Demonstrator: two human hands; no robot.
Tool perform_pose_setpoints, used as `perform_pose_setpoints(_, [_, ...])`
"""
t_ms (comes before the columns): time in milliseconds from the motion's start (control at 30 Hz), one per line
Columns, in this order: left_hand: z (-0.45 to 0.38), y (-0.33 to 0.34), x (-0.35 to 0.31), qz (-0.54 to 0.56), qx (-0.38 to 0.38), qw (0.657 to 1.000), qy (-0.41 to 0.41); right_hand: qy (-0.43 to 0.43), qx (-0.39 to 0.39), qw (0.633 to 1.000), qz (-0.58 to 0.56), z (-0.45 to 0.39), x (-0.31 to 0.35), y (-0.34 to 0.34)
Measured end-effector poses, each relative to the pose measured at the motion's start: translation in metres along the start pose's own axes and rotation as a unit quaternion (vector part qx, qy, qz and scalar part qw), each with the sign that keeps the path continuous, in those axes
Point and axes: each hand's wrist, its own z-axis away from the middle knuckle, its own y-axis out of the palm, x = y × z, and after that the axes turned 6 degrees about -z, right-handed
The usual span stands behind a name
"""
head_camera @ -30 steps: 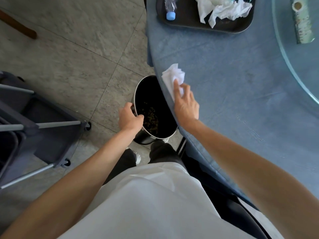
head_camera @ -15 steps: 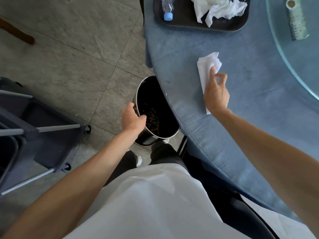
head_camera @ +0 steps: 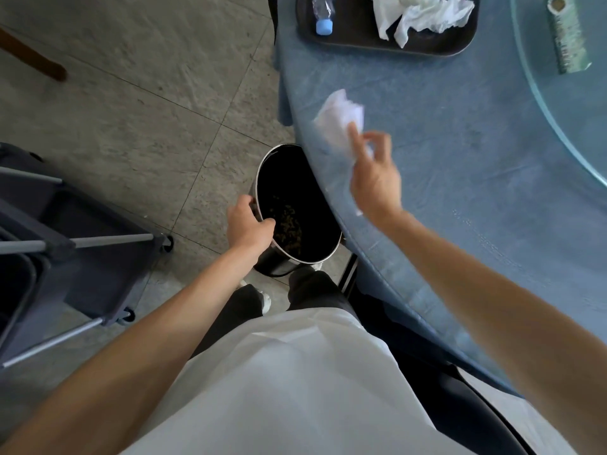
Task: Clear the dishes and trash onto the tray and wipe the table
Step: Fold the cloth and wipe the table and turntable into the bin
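A person in a white apron (head_camera: 295,382) over dark trousers (head_camera: 236,307) and white shoes (head_camera: 266,302), both forearms bare, the left hand (head_camera: 248,224) and right hand (head_camera: 376,182) ungloved.

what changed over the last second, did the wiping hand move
Yes. The right hand swept the white napkin away from the table edge, then back toward it. The left hand kept gripping the black bin rim; tray unchanged.

A restaurant dining room: clothed round table (head_camera: 460,192), glass turntable (head_camera: 578,93), service cart (head_camera: 82,257).
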Motion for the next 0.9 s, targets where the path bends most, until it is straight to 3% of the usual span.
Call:
perform_pose_setpoints(133, [0.000, 0.000, 0.000, 0.001, 0.001, 1.000, -0.003, 0.159, -0.020, 0.986, 0.046, -0.035, -0.047, -0.028])
perform_pose_setpoints(200, [0.000, 0.000, 0.001, -0.003, 0.002, 1.000, -0.005, 0.178, 0.009, 0.982, 0.059, -0.027, -0.044, -0.017])
perform_pose_setpoints(400, [0.001, -0.001, 0.003, -0.014, 0.009, 1.000, -0.006, 0.034, 0.119, 0.990, 0.061, 0.033, 0.026, 0.047])
perform_pose_setpoints(533, [0.000, -0.004, 0.007, 0.014, 0.013, 1.000, -0.013, -0.052, 0.223, 0.973, 0.014, 0.046, 0.049, 0.070])
perform_pose_setpoints(700, [-0.003, -0.016, 0.029, 0.030, 0.009, 0.999, -0.025, 0.012, 0.132, 0.989, -0.066, 0.053, 0.059, 0.083])
perform_pose_setpoints(900, [-0.015, -0.029, 0.067, 0.065, 0.003, 0.997, -0.044, 0.063, 0.098, 0.985, -0.130, 0.055, 0.063, 0.087])
